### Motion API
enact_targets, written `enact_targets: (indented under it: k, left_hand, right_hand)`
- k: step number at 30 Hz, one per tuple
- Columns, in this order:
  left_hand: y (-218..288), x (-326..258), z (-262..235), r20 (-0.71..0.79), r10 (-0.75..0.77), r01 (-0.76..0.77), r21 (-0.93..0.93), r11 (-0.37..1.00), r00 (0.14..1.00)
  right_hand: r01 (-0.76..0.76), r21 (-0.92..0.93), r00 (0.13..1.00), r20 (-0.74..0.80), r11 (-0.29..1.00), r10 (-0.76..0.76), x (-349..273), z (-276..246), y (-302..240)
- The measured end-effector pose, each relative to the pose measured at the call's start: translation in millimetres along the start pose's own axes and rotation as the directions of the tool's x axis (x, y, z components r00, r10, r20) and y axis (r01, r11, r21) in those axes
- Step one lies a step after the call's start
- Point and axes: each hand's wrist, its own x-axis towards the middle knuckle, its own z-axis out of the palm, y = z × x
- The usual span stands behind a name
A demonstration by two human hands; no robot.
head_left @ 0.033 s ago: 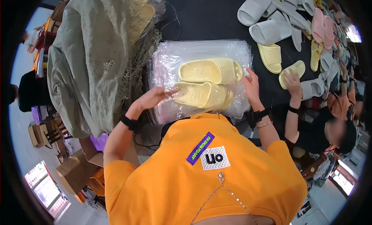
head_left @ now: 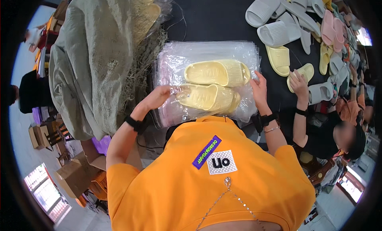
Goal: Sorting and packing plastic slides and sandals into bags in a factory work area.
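A pair of pale yellow slides, the far slide (head_left: 207,74) and the near slide (head_left: 207,97), lies side by side with toes to the right. Glossy film covers them; they look to be inside a clear plastic bag (head_left: 242,103), which rests on a stack of flat clear bags (head_left: 207,50). At the left edge of the plastic, next to the slides' heels, my left hand (head_left: 158,97) has its fingers closed on the bag. By the toes, my right hand (head_left: 259,87) pinches the bag's right edge between thumb and fingers.
A grey-green woven sack (head_left: 91,64) is heaped at the left, with bagged yellow slides (head_left: 153,10) behind it. Loose grey slides (head_left: 274,34) and pink slides (head_left: 328,26) cover the far right. Another person's hand (head_left: 298,81) holds a yellow slide there. Cardboard boxes (head_left: 77,173) stand lower left.
My left hand has shifted slightly left and up, from over the near slide's heel to the bag's left edge. My right hand stays nearly in place.
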Motion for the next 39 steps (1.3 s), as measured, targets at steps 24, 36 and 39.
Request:
enact_targets:
  k: [24, 36, 39]
  left_hand:
    - [-22.2, 76.8, -20.6, -0.825, -0.148, 0.293, 0.023, 0.956, 0.546]
    - [-49.4, 54.9, -34.5, -0.944, 0.044, 0.191, 0.111, 0.975, 0.327]
    - [-36.7, 34.6, -31.6, -0.845, 0.237, 0.252, 0.392, 0.885, 0.479]
  right_hand:
    - [-0.119, 0.115, 0.992, 0.053, 0.986, 0.113, 28.8, 5.4, 3.8]
    - [-0.119, -0.017, 0.988, 0.097, 0.993, 0.12, 44.2, 9.7, 0.6]
    - [-0.074, 0.198, 0.997, 0.046, 0.977, 0.067, 24.2, -2.2, -2.1]
